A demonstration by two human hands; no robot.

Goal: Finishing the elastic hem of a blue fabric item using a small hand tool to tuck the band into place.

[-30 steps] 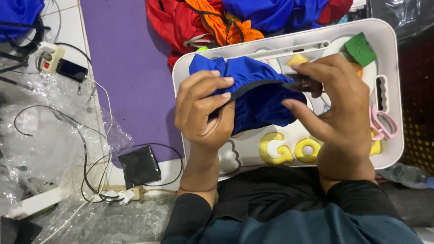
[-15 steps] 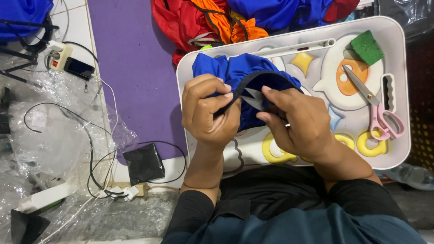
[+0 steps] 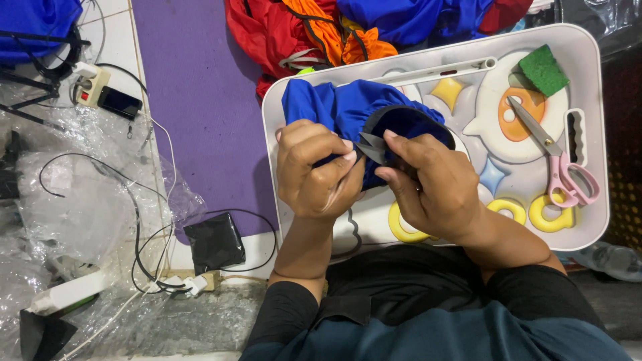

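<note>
Blue slippery-looking cloth point(image 3: 341, 110), gathered into soft folds with a dark elastic-looking hem, lies bunched on the left half of a white plastic tray point(image 3: 595, 134). The left hand point(image 3: 314, 170) is curled into a loose fist, its thumb and forefinger pinching the hem of the cloth. The right hand point(image 3: 431, 184) is closed round a small dark snip point(image 3: 372, 147), whose two pointed metal blades stand slightly parted at the hem, just between the two hands; its fingers also press on the cloth.

The tray is rounded at the corners, with a raised rim, and printed with smooth cartoon shapes: yellow rings, a yellow star, an orange oval. On its right half lie scissors point(image 3: 558, 167) with pink loop handles and straight steel blades, well apart from the hands. A green sponge point(image 3: 543, 70), square and coarse, rests near the far right corner.

Beyond the tray lies a heap of red, orange and blue fabric point(image 3: 321, 33). A flat purple mat point(image 3: 194, 100) lies to the left, and past it crinkled clear plastic point(image 3: 73, 194), thin black and white cables point(image 3: 137, 227) and a small black square pouch point(image 3: 214, 242) on pale tiles.
</note>
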